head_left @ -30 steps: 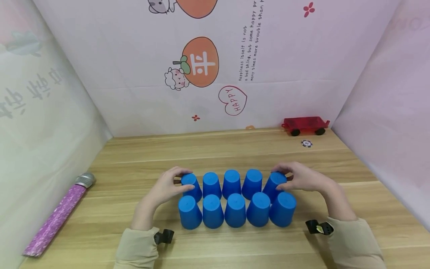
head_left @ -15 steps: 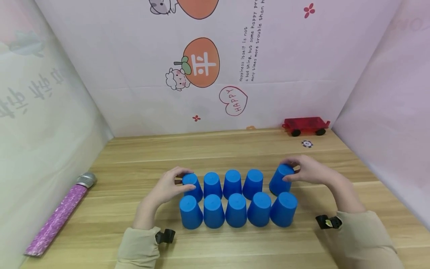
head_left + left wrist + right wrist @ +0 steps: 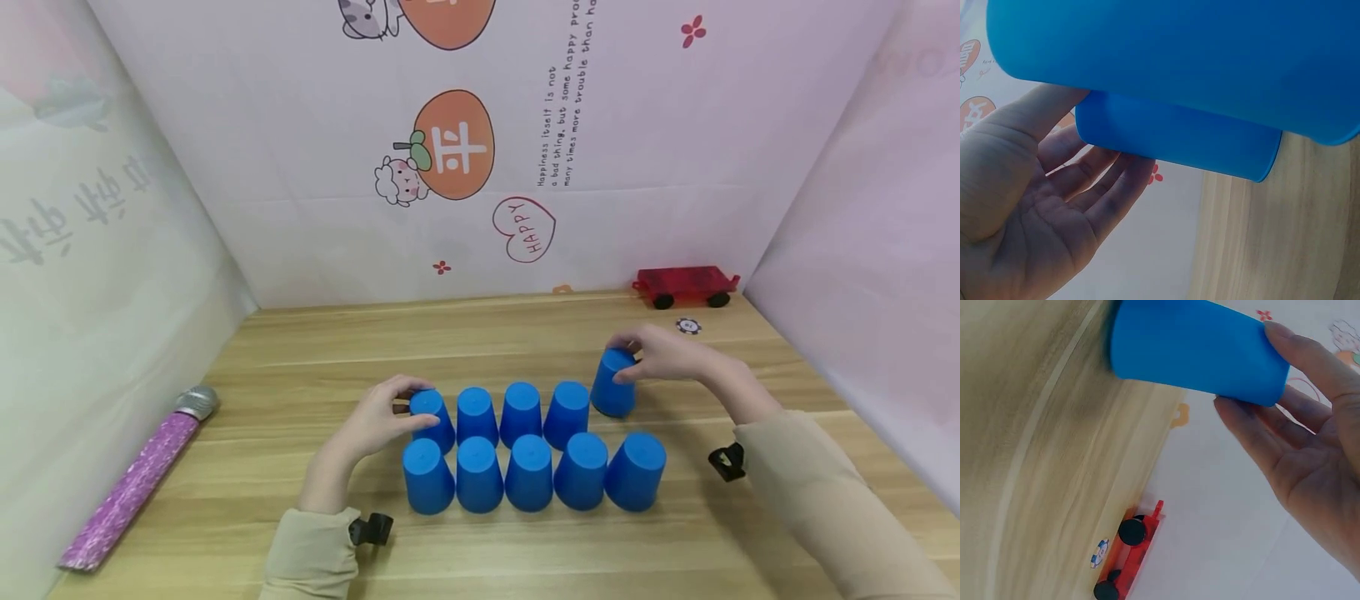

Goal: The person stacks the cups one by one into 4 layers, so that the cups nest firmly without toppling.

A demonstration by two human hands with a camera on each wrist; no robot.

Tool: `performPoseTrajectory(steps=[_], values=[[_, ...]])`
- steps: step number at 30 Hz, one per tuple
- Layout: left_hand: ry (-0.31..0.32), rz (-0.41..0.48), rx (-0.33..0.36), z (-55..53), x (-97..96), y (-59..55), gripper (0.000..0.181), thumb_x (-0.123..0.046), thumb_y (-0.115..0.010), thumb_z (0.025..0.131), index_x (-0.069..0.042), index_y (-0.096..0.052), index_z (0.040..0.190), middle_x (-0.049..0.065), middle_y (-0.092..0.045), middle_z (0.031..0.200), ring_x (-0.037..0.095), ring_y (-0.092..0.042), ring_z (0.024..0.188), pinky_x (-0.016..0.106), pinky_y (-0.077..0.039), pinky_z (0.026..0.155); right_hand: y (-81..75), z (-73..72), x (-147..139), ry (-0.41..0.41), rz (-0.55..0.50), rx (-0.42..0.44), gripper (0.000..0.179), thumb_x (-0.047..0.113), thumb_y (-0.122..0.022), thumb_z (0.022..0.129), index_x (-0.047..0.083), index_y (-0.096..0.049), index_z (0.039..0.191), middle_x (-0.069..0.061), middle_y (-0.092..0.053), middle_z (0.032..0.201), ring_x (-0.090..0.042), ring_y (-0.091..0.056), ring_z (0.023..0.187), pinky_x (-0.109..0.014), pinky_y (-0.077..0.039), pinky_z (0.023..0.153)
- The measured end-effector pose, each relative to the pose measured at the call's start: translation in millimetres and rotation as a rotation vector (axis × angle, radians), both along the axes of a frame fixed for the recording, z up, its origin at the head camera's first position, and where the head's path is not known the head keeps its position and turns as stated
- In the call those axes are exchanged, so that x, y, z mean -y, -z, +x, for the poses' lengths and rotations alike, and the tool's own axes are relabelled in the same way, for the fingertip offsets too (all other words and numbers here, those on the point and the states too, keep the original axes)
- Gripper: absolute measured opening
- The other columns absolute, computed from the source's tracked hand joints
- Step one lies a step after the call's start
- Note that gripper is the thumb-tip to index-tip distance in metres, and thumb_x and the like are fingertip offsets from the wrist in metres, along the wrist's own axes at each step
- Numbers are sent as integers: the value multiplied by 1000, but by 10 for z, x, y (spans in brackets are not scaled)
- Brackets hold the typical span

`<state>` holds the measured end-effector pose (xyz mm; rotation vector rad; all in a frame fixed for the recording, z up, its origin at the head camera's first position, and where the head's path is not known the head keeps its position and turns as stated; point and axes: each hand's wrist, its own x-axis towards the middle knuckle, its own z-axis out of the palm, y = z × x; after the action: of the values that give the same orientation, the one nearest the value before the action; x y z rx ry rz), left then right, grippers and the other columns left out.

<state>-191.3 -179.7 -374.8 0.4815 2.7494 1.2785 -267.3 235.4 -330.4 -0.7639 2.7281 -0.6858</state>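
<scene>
Blue cups stand upside down on the wooden table in two rows. My left hand [image 3: 381,418] grips the leftmost cup of the back row [image 3: 433,427], thumb on the near side and fingers behind; in the left wrist view a nearer cup [image 3: 1179,56] partly covers that held cup [image 3: 1172,134]. With its thumb and fingers around the upper part, my right hand [image 3: 663,360] holds another blue cup [image 3: 613,387], slightly tilted, behind the right end of the back row. In the right wrist view this cup [image 3: 1197,353] has its wide rim close over the table.
A pink glittery microphone [image 3: 138,483] lies at the left. Toward the back right are a red toy wagon [image 3: 686,285] and a poker chip [image 3: 688,326]. Printed white cloth [image 3: 337,242] walls the table at the back and sides. The front-row cups [image 3: 529,475] stand close together.
My right hand has carried its cup away from the right end of the back row, first rightward and back, then back and left. The left hand keeps its place on its cup.
</scene>
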Motion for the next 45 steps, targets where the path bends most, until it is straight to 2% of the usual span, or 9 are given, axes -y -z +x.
performPoseTrajectory(steps=[5, 10, 14, 20, 34, 45], values=[[0, 5, 0, -4, 1, 10, 45, -27, -73, 82, -11, -58, 121, 8, -61, 120, 27, -60, 110, 44, -52, 93, -35, -124, 98, -25, 2, -4, 49, 22, -72, 83, -4, -56, 122, -24, -62, 116, -42, -58, 109, -48, -54, 85], [-3, 8, -4, -4, 11, 16, 45, -27, -74, 82, -12, -59, 121, 8, -61, 119, 27, -60, 109, 45, -52, 93, -106, -232, 220, -26, 25, 36, 52, 21, -71, 84, -5, -54, 125, -25, -60, 119, -42, -57, 111, -47, -55, 85], [-2, 4, -2, -12, 12, 17, 46, -28, -73, 81, -13, -58, 122, 8, -61, 120, 27, -60, 110, 44, -52, 93, -146, -283, 309, -12, 54, 58, 51, 20, -71, 84, -4, -53, 126, -25, -59, 120, -41, -57, 111, -47, -55, 85], [-4, 8, 7, -18, 10, 11, 46, -28, -73, 82, -13, -58, 122, 7, -61, 120, 26, -60, 110, 44, -52, 93, -149, -344, 441, -42, 72, 41, 50, 19, -72, 83, -4, -55, 125, -24, -60, 119, -40, -58, 110, -46, -55, 85], [-7, 6, 11, -25, 8, 26, 45, -28, -74, 81, -13, -59, 121, 7, -61, 119, 25, -60, 109, 44, -52, 93, -161, -367, 823, -152, 109, 45, 48, 17, -72, 83, -4, -56, 123, -22, -62, 120, -38, -60, 110, -45, -54, 87], [-2, 9, 8, -35, 14, 29, 46, -28, -74, 81, -12, -58, 122, 7, -61, 120, 26, -60, 109, 44, -52, 93, -149, -363, 978, -188, 106, 66, 48, 18, -72, 83, -2, -56, 124, -19, -61, 122, -36, -59, 113, -45, -54, 89]])
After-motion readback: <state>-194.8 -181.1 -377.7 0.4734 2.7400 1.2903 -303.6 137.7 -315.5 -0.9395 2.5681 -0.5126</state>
